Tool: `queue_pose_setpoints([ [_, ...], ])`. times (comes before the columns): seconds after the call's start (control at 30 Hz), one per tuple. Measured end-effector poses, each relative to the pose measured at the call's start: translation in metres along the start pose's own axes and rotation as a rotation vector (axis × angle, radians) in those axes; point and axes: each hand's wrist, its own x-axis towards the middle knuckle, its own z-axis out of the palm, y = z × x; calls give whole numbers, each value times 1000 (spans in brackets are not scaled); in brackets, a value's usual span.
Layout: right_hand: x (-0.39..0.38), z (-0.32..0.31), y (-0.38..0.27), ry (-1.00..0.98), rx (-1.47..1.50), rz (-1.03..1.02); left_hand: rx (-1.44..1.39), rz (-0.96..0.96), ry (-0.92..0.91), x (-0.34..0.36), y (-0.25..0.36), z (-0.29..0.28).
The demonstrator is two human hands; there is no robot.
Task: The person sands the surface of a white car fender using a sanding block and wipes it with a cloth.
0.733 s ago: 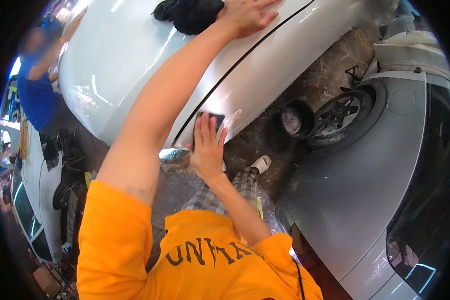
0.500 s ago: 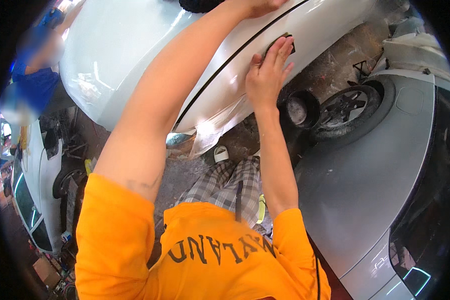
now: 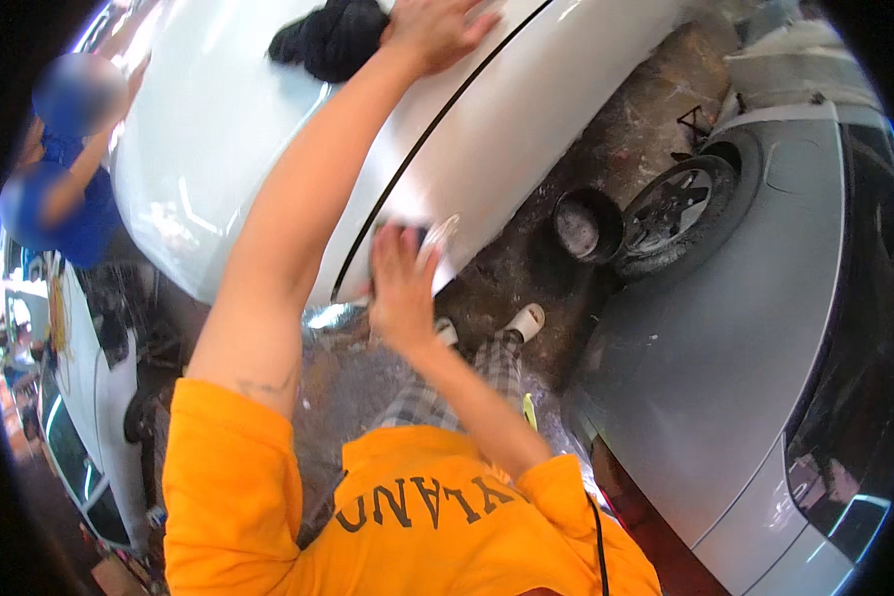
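A glossy white car body (image 3: 526,129) curves in front of me, crossed by a black gap line between two panels. My left hand (image 3: 437,35) lies on the panel above that line, fingers spread and holding nothing. Beside it rests a bundled black cloth (image 3: 340,42). Below the line, my right hand (image 3: 404,283) presses a small dark pad (image 3: 417,235) flat against the lower panel near its end. Motion smears its fingers, and they cover most of the pad. Thin clear plastic film (image 3: 445,236) shows just beyond those fingers.
A grey car (image 3: 705,328) stands close on my right, its wheel (image 3: 677,214) near a black bucket (image 3: 588,226) on the stained floor. Another person in blue (image 3: 84,214) is at the far left by the white body. Behind them stands another white car (image 3: 94,397).
My right hand has slid the pad down and left along the lower panel, toward me. My left hand has shifted left and slightly nearer. More of the black cloth shows.
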Motion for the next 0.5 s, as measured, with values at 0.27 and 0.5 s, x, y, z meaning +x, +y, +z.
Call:
queue_pose_setpoints([
  [0.27, 168, -114, 148, 317, 139, 241, 71, -3, 15, 11, 16, -86],
  [0.5, 60, -40, 109, 55, 365, 217, 1, -223, 96, -123, 0, -93],
])
